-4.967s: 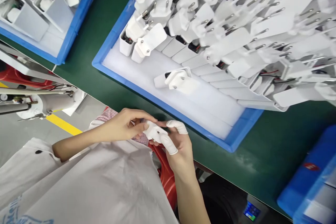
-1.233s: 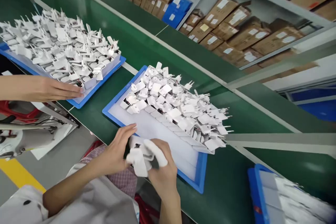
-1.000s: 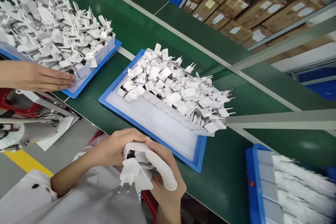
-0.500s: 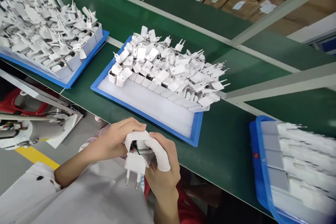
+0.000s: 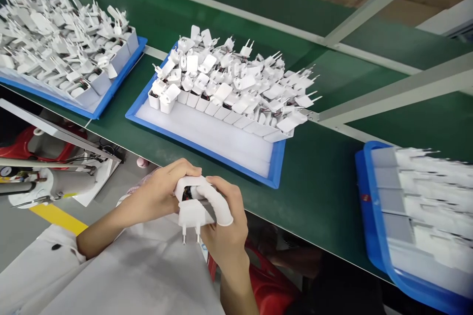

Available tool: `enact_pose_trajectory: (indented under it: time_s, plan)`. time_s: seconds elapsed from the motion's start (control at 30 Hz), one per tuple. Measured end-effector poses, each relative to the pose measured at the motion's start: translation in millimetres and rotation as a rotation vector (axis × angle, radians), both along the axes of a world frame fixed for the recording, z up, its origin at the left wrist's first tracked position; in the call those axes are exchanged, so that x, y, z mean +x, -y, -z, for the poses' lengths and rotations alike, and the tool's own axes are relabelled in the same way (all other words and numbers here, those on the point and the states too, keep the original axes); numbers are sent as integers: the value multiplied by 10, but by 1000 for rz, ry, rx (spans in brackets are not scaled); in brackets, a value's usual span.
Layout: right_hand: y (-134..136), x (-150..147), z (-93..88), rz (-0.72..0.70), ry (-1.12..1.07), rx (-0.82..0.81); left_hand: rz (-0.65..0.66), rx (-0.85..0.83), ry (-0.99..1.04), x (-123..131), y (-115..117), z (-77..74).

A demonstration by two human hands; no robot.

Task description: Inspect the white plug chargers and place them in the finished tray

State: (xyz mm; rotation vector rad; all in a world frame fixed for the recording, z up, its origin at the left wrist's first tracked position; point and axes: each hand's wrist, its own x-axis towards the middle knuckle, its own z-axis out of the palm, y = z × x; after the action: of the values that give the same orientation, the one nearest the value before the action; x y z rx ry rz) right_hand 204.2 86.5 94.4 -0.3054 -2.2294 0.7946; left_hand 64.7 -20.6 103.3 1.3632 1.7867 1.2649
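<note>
In the head view, both hands hold a white plug charger [image 5: 187,183] just in front of the green table's edge. Its housing is open, with dark parts and wires showing inside. The two-pin plug face [image 5: 192,214] hangs off the housing, pins downward. My left hand [image 5: 162,189] is closed on the housing's left side. My right hand [image 5: 229,229] grips the right side, and a white finger cot [image 5: 219,204] covers one digit, probably the thumb, whose tip presses into the opening.
Ahead lies a blue-rimmed tray [image 5: 276,172] of open plug chargers [image 5: 221,91]. Another full blue tray [image 5: 138,54] is at left. At right stands a blue bin [image 5: 365,206] of white parts. Metal frame bars [image 5: 388,103] cross behind. A red stool [image 5: 271,285] is below the table.
The covered digit has pushed further into the housing's opening, and the plug face now hangs straighter. The whole view has shifted slightly. Both hands keep their hold.
</note>
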Motion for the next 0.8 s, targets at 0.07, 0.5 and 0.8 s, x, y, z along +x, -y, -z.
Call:
enact_pose_trajectory:
  time_s: [0.07, 0.5, 0.8]
  plan:
    - [-33, -17, -18, -51, 34, 70, 8, -18, -43, -3, 22, 9]
    - [51, -32, -63, -91, 13, -16, -1, 99, -143, -33, 125, -52]
    - [48, -22, 54, -14, -77, -25, -27, 205, -173, -70, 82, -37]
